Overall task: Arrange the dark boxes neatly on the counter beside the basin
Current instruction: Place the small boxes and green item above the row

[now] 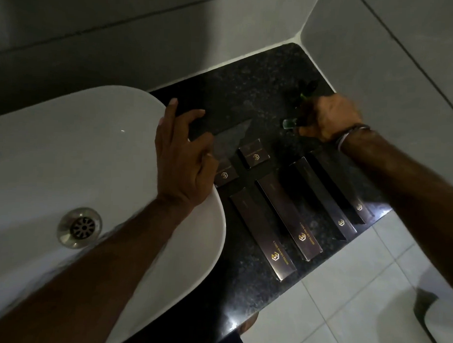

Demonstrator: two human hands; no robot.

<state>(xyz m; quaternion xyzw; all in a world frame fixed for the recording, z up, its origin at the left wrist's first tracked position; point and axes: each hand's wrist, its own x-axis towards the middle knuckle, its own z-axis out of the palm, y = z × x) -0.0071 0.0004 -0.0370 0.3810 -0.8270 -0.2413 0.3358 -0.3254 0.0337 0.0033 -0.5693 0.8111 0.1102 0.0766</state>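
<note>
Beside the white basin (pixel 92 154), the left hand (pixel 185 157) pinches the edge of a flat dark box (pixel 196 121) on the counter (pixel 249 77), two small boxes (pixel 254 153) and four long boxes (pixel 290 214) lying just right of it, while the right hand (pixel 330 118) is closed around small green-tinted bottles (pixel 290 123).

Hotel bathroom, dim light. White oval basin (pixel 67 145) with metal drain (pixel 79 227) sits on a dark speckled stone desk (pixel 249 77) fitted into a corner of large pale wall tiles (pixel 378 48), white grout line at the joint. Pale tiled floor (pixel 344 291) shows at near right. Slim dark boxes (pixel 288 217) lined up on the desk carry a gold emblem and lettering that appears to begin "HOTEL": guest amenity packaging. Small green-tinted bottles (pixel 290 123) stand at far right.
</note>
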